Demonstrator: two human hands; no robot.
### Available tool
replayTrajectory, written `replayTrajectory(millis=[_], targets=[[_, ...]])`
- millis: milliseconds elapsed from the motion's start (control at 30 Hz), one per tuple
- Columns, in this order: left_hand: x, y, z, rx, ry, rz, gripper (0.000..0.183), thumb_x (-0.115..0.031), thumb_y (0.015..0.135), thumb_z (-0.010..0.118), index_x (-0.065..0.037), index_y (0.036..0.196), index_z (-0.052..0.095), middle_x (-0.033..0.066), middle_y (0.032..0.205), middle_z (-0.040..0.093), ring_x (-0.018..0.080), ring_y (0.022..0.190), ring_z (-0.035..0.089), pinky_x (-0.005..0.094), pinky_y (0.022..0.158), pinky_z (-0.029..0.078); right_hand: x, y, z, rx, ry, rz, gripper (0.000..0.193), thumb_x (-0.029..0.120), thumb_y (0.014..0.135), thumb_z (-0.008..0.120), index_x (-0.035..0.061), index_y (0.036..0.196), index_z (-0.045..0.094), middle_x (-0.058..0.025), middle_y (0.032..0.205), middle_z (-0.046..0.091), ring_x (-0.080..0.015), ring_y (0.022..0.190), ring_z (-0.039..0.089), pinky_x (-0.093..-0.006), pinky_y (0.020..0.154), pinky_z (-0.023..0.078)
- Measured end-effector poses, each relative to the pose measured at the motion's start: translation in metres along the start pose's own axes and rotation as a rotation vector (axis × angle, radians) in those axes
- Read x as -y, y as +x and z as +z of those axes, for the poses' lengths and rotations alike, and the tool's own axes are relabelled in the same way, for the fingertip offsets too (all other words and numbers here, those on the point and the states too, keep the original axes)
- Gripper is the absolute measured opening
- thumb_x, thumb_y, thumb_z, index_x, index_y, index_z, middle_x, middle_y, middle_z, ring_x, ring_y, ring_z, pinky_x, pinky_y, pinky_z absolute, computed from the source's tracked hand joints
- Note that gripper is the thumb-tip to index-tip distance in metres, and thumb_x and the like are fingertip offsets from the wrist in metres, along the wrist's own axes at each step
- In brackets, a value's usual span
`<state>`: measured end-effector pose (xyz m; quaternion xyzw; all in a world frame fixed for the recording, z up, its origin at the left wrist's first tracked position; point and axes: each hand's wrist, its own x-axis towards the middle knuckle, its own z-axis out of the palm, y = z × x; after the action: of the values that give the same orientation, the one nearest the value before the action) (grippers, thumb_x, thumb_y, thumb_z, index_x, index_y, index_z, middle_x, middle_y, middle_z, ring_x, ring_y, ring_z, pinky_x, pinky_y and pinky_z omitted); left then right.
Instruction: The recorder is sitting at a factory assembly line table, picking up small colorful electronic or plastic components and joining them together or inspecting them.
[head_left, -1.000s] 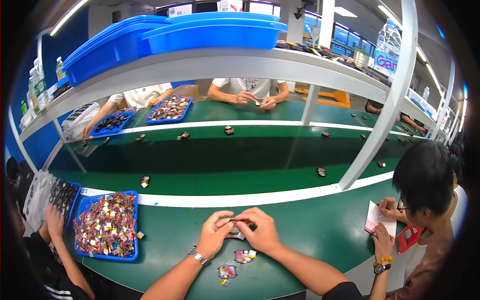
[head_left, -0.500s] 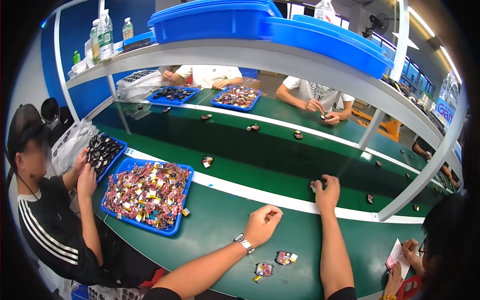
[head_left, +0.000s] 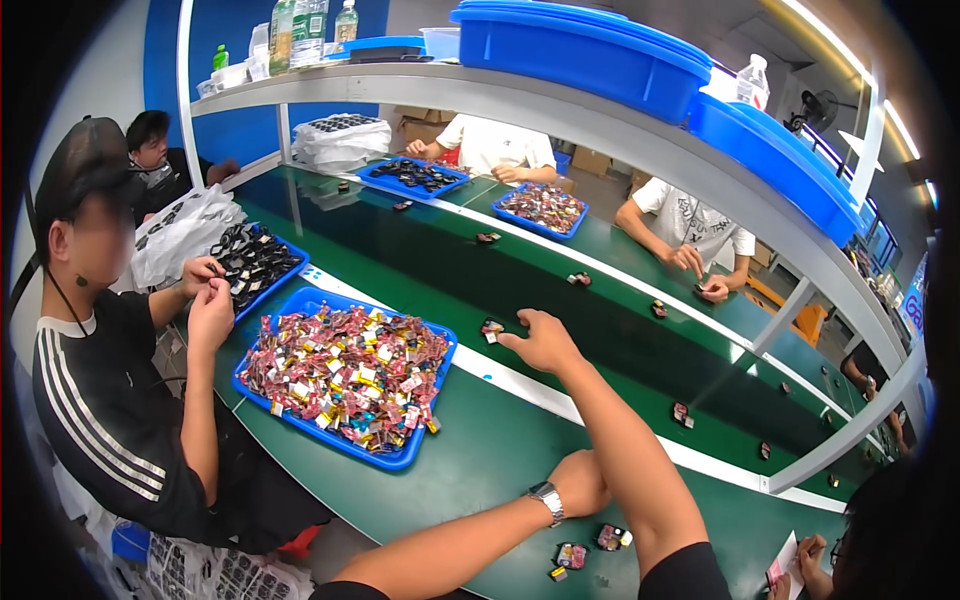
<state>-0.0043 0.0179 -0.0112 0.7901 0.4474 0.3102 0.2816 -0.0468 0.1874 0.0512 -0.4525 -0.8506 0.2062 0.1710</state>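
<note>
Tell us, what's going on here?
The person's right hand is open over the green belt, its thumb close to a small part; contact is unclear. The left hand is partly hidden behind the right forearm, so its grip can't be seen. Two more parts lie on the table nearby. At left stands a heaped blue tray; beyond it, a co-worker's hands meet beside black pieces.

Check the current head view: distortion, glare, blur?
Head view: fisheye bows the shelf and corners go black; head view: ceiling light blown out, pale glare on the belt; head view: right hand fairly sharp, the part near it too small for fine detail.
</note>
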Motion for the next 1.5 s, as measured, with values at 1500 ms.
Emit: replayTrajectory(millis=[1500], targets=[[-0.002, -0.005, -0.03, 0.321, -1.291, -0.375, 0.027, -0.009, 0.102, 0.049, -0.002, 0.127, 0.047, 0.0176, 0.111, 0.064, 0.0302, 0.1, 0.069, 0.0376, 0.088, 0.058, -0.067, -0.289, -0.056, -0.538, 0.192, -0.16, 0.014, -0.001, 0.081, 0.073, 0.0035, 0.094, 0.069, -0.0074, 0.1, 0.066, -0.0224, 0.083, 0.068, -0.0315, 0.071, 0.057]])
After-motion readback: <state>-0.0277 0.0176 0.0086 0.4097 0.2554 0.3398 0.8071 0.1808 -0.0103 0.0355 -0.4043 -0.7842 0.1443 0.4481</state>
